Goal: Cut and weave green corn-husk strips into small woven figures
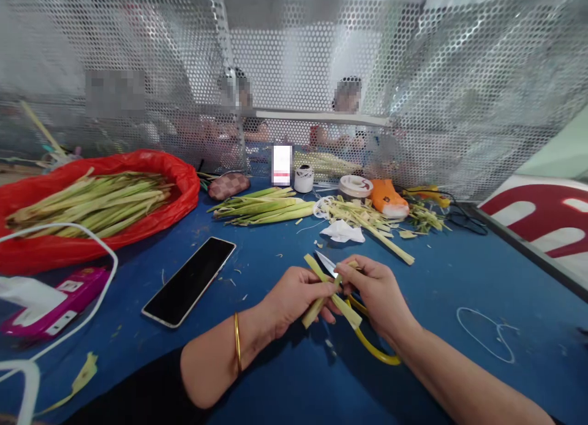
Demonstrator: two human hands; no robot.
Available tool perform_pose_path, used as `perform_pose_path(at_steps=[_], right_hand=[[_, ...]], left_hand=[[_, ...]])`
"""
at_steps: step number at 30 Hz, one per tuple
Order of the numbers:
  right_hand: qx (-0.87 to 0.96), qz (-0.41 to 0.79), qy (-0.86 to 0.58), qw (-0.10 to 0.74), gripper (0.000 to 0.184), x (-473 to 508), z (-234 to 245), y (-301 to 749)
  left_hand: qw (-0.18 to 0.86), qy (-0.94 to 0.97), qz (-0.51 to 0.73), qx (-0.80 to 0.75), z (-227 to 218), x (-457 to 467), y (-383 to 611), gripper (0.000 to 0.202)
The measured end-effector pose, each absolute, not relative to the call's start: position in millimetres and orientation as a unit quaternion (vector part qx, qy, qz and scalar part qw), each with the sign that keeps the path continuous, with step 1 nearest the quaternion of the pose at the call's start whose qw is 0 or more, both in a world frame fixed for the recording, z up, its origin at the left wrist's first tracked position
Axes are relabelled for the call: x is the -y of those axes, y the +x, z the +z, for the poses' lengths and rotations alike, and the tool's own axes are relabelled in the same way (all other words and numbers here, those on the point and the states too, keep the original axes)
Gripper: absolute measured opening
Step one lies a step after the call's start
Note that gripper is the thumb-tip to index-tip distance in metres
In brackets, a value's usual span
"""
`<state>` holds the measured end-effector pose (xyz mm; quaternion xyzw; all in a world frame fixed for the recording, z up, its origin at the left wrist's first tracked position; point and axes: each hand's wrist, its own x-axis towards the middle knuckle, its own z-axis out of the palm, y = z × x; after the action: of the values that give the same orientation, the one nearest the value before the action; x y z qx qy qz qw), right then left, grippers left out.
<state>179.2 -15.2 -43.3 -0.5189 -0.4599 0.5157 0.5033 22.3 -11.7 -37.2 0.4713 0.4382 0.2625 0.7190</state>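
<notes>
My left hand [298,296], with a gold bangle on the wrist, pinches crossed pale green leaf strips [350,313] near the middle of the table's front. Opposite it, my right hand [379,290] has its thumb and fingertips closed on an end of the folded leaf, close to the left fingertips. A pair of scissors with yellow handles [374,350] passes beneath my right hand, its blades [326,263] pointing away to the upper left. Whether the scissors rest on the table or hang from that hand, I cannot tell.
A red plastic bag [184,198] of long leaves lies left, near a phone [189,282] and a magenta power strip [68,302]. Behind my hands are a leaf bundle [261,207], leaf scraps [367,220] and crumpled tissue [342,231]. A perforated metal screen [294,57] stands behind the table [266,253].
</notes>
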Motion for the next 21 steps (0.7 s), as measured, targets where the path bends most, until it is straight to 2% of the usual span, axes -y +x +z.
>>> perform_pose_path(at_steps=[4, 8, 10, 13, 17, 21], right_hand=[[0.466, 0.502, -0.517, 0.513, 0.032, 8, -41, 185], [0.408, 0.505, -0.536, 0.539, 0.041, 7, -43, 183], [0.435, 0.536, -0.539, 0.483, 0.036, 11, -47, 177], [0.521, 0.570, -0.504, 0.387, 0.030, 21, -53, 166], [0.560, 0.548, -0.510, 0.356, 0.028, 28, -59, 159], [0.602, 0.521, -0.498, 0.343, 0.032, 28, -60, 163]], left_hand=[[0.730, 0.423, 0.316, -0.434, -38, 11, 24, 0.033], [0.713, 0.360, 0.446, -0.403, -42, 4, 24, 0.033], [0.693, 0.347, 0.497, -0.391, -43, 1, 23, 0.033], [0.692, 0.352, 0.504, -0.377, -44, 2, 24, 0.035], [0.718, 0.370, 0.469, -0.358, -46, 8, 27, 0.035], [0.691, 0.361, 0.494, -0.384, -47, 10, 30, 0.032]])
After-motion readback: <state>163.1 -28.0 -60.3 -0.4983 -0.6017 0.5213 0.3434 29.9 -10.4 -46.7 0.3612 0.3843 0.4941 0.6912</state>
